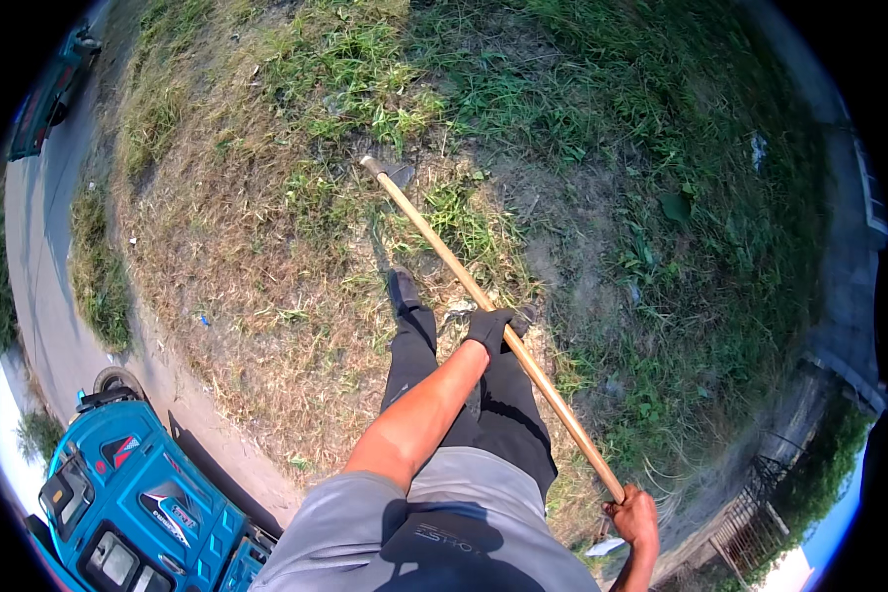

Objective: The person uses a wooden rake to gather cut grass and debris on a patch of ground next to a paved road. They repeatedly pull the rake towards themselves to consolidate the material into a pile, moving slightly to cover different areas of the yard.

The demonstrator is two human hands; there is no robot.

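Observation:
A hoe with a long wooden handle [444, 251] slants across in front of me, from upper left to lower right. Its metal blade [398, 175] is among the grass tufts ahead of my feet; whether it bites into the soil cannot be made out. My left hand [490, 328], in a dark glove, grips the handle around its middle. Bare, my right hand [634, 516] is closed around the handle's butt end by my right hip. Green grass [466, 218] grows beside the blade, and dry cut-looking grass [229, 296] covers the ground to the left.
At lower left a blue cargo tricycle [140, 488] stands on the paved strip. Another three-wheeled vehicle [48, 100] is at the far upper left, by the road [41, 244]. Shaded taller grass [681, 296] spreads to the right. A metal fence [751, 540] is at lower right.

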